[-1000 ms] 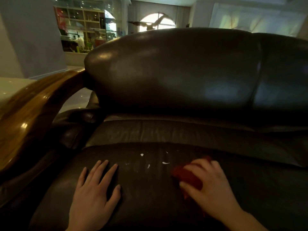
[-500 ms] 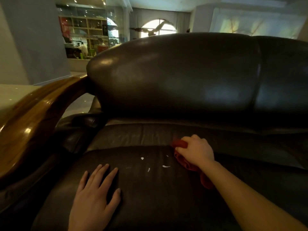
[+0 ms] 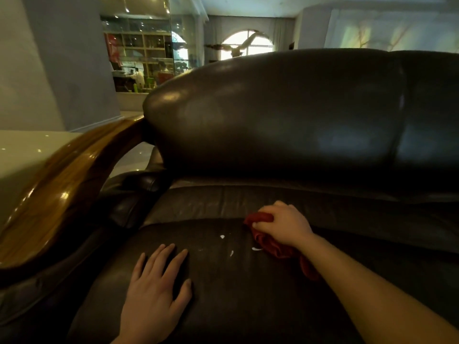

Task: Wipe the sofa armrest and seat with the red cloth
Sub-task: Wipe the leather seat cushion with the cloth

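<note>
Our right hand clenches the red cloth near the back edge of the seat, ready to sweep the white crumbs beside it. Our left hand lies flat and relaxed near the front edge, probably bracing us.

Behind the dark leather sofa, a plain grey wall fills 10 o'clock, and beside it at 11 o'clock a glass pane fronts lit shelves crowded with small items, with spotlights glinting above. At 12 o'clock a bright arched window sits between grey curtains, with a spread-winged bird figure before it. A pale veined wall panel spans 1 o'clock, and a glossy cream floor catches light at 9 o'clock.
</note>
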